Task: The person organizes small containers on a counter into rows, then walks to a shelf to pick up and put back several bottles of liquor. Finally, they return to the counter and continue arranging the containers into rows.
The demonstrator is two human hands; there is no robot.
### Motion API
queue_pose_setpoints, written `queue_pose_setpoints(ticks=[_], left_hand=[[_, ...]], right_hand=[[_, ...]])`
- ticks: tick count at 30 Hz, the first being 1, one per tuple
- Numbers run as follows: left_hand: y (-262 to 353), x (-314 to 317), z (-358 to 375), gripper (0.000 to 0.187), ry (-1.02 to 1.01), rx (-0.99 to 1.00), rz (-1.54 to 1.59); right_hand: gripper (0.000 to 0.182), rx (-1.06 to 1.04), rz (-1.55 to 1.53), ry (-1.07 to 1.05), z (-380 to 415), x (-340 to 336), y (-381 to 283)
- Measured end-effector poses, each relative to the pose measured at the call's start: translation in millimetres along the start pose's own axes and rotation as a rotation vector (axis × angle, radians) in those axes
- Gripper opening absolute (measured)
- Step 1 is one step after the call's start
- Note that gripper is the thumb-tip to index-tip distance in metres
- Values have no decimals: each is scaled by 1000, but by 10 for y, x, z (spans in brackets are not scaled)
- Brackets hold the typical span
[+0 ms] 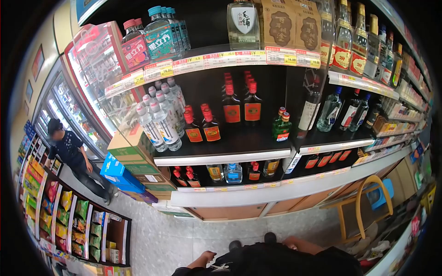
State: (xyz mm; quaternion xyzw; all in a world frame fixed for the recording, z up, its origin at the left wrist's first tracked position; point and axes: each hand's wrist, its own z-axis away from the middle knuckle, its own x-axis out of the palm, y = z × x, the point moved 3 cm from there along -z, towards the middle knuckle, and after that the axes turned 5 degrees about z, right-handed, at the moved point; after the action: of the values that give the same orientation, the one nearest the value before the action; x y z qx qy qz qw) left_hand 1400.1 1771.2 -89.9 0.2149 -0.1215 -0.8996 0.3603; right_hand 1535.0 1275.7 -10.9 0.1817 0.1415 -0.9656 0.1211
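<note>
My left hand [208, 256] hangs low beside my body at the bottom of the view, its fingers curled in and nothing visible in them. My right hand [292, 245] is close to the front of my dark shirt, small and partly hidden, so its fingers cannot be made out. Neither hand touches the shelves. In front of me stand clear bottles with pink caps [165, 120], red-capped bottles with red labels [231, 106] and two small green bottles [281, 125] on a black shelf [239, 146].
A person [69, 149] in a cap stands at the left by glass-door fridges [61, 110]. Below them is a snack rack [69, 216]. Blue boxes [120, 171] sit at the shelf's left end. A wooden chair [363, 209] is at the right.
</note>
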Motion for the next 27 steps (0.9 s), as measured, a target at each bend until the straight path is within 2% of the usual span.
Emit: queue_pose_setpoints(ticks=[1,2,3,4,7,8,9,11,13,15,18,19,20,21,23,25,27], left_hand=[[-10,43,-10,47,-2,-51,-9],[-16,88,-34,47,-1,-55,-4],[19,106,-57,36,42,55,92],[75,110,-40,35,87,166,188],[353,179,41,38,158,206,322],[595,146,222,41,154,31,490],[706,144,230,41,156,26,493],[798,167,234,42,163,-52,640],[912,170,346,42,182,-52,641],[961,164,322,43,198,-69,666],[832,231,323,43,210,-93,673],[661,251,180,42,185,75,464],[678,219,198,42,158,240,252],[671,222,194,42,160,240,249],[642,253,311,41,178,-157,524],[555,250,316,41,192,-131,502],[338,318,112,41,225,164,308]], right_hand=[[35,-3,4,-5,52,-22,44],[33,14,-119,3,89,-59,89],[35,30,-242,11,101,-91,136],[35,26,-235,8,88,-82,202],[36,-31,-262,35,159,-103,265],[37,101,-456,43,379,-185,207],[38,234,-650,52,500,-218,200],[38,199,-628,4,116,13,498],[39,159,-604,-27,-224,182,723],[34,206,-366,-80,-362,152,846],[36,266,-377,-94,-65,-156,660],[36,263,-377,-93,-2,-203,633],[36,227,-503,-42,37,-255,602],[38,190,-628,10,45,-295,584],[42,134,-635,76,-129,-244,641],[45,80,-638,136,-150,-304,621],[48,128,-512,68,122,-509,386]])
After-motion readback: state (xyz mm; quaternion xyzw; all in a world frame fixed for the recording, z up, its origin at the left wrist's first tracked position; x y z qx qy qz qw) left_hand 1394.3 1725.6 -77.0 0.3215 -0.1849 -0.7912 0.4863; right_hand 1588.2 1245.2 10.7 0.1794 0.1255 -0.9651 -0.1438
